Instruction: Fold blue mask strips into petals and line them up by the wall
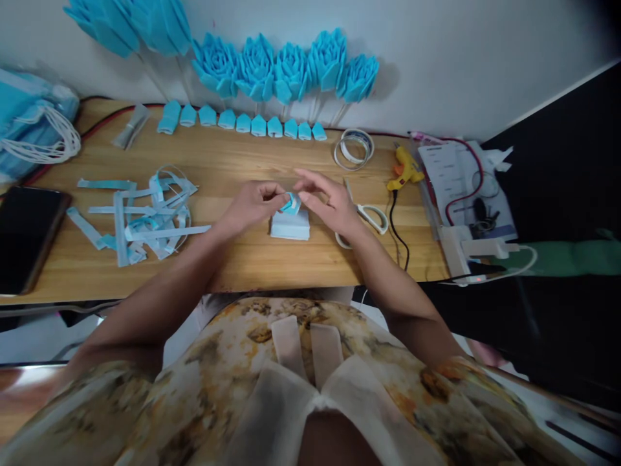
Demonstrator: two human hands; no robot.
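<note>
My left hand (255, 202) pinches a small folded blue piece of mask fabric (293, 203) between thumb and fingers, with a pale patch showing on it. Beside it on the right is my right hand (330, 202), fingers stretched out and apart; its thumb tip is close to the piece, and whether they touch I cannot tell. Just below the piece lies a stack of pale blue fabric squares (290, 228). White-handled scissors (373, 219) lie partly hidden under my right hand and wrist. Along the back edge stands a row of folded blue petals (242, 123).
Cut strips and ear loops (145, 213) lie in a heap at left, near a phone (32, 239). Tape rolls (356, 147) and a yellow glue gun (406, 168) with its cord are at right, beside a power strip (456, 252). Blue fabric flowers (291, 71) stand against the wall.
</note>
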